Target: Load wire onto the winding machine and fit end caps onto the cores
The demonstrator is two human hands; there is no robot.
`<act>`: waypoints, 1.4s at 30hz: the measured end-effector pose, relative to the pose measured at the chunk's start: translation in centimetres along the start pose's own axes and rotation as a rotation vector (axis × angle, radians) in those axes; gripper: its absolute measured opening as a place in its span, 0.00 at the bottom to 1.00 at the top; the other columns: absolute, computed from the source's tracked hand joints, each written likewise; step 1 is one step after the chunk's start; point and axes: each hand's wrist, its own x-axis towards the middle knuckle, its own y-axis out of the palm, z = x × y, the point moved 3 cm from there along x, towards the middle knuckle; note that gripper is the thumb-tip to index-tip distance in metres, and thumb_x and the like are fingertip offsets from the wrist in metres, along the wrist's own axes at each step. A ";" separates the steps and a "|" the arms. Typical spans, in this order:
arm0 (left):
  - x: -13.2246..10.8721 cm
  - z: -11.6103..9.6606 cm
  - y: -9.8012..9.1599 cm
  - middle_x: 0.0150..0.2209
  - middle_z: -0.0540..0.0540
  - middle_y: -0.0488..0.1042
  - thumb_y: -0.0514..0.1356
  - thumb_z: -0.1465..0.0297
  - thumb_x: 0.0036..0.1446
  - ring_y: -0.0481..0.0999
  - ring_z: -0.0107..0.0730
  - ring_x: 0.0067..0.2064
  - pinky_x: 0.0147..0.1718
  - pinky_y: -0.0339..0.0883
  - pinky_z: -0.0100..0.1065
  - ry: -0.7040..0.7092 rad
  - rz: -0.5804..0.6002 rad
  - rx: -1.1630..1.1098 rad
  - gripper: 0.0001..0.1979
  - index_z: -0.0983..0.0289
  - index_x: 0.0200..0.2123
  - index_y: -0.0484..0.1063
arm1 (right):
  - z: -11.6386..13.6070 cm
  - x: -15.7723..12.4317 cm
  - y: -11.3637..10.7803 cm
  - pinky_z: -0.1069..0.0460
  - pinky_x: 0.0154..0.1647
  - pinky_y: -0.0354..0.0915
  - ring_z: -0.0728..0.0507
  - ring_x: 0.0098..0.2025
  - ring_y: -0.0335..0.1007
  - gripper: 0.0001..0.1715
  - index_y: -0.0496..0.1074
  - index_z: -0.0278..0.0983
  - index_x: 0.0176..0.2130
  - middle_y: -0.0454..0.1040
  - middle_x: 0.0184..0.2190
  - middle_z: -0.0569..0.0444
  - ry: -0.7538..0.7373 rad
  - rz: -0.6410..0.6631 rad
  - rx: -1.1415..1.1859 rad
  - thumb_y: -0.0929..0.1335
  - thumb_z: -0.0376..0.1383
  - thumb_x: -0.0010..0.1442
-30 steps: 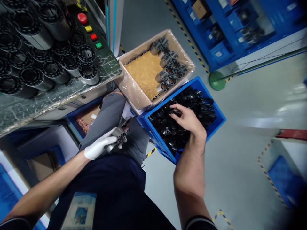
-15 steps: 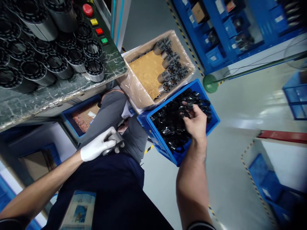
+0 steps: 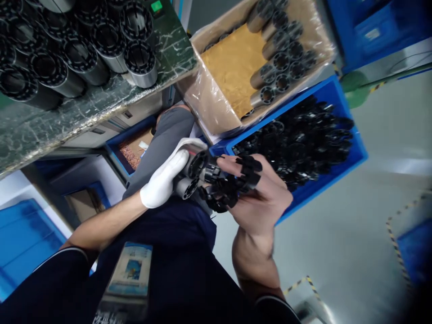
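In a white glove, my left hand (image 3: 165, 175) is wrapped round metal cylinders (image 3: 185, 186) with slotted ends, held over my lap. My bare right hand (image 3: 261, 193) is closed on several black plastic rings (image 3: 249, 173), some of them on or between its fingers. One black ring touches or nearly touches the end of a cylinder; the exact contact is hidden by the fingers. Right behind my right hand is a blue bin (image 3: 359, 148) full of black rings (image 3: 303, 139).
A plastic-lined carton (image 3: 216, 105) holds more metal cylinders and a brown sheet (image 3: 232, 67). On the green bench (image 3: 118, 105) at upper left stand many cylinders (image 3: 141, 63) with black ends. A green round base (image 3: 356, 89) stands right of the bin.
My right hand has come out of the blue bin with black rings and moved left to the cylinders. My left hand has moved up and right. The view has shifted.
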 end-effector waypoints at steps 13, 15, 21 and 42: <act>-0.2 -0.1 -0.5 0.54 0.56 0.80 0.57 0.51 0.78 0.79 0.43 0.59 0.66 0.74 0.41 0.197 -0.025 0.086 0.20 0.58 0.56 0.79 | -1.1 0.1 2.5 0.37 0.49 0.84 0.34 0.51 0.84 0.34 0.83 0.56 0.61 0.85 0.53 0.54 -0.132 -0.091 0.040 0.85 0.37 0.58; -0.1 -0.6 -0.4 0.54 0.57 0.79 0.59 0.53 0.78 0.79 0.43 0.58 0.64 0.76 0.42 0.207 -0.010 0.134 0.18 0.59 0.55 0.79 | -1.2 -0.1 2.5 0.37 0.49 0.83 0.33 0.51 0.84 0.33 0.83 0.56 0.61 0.85 0.52 0.53 -0.114 -0.103 0.025 0.85 0.37 0.59; -0.1 -0.3 -0.6 0.54 0.56 0.81 0.60 0.48 0.75 0.81 0.50 0.58 0.64 0.79 0.53 0.187 -0.014 0.180 0.19 0.53 0.56 0.79 | -1.1 -0.4 3.0 0.42 0.42 0.80 0.38 0.47 0.81 0.30 0.85 0.48 0.60 0.85 0.50 0.52 -0.152 -0.148 0.097 0.84 0.34 0.60; 0.0 -0.1 -0.7 0.48 0.56 0.77 0.76 0.44 0.57 0.79 0.45 0.51 0.56 0.76 0.45 0.069 -0.056 0.039 0.30 0.59 0.49 0.74 | -1.4 -0.9 4.3 0.39 0.56 0.79 0.35 0.55 0.80 0.34 0.81 0.50 0.66 0.82 0.57 0.52 -0.146 -0.050 0.025 0.82 0.36 0.63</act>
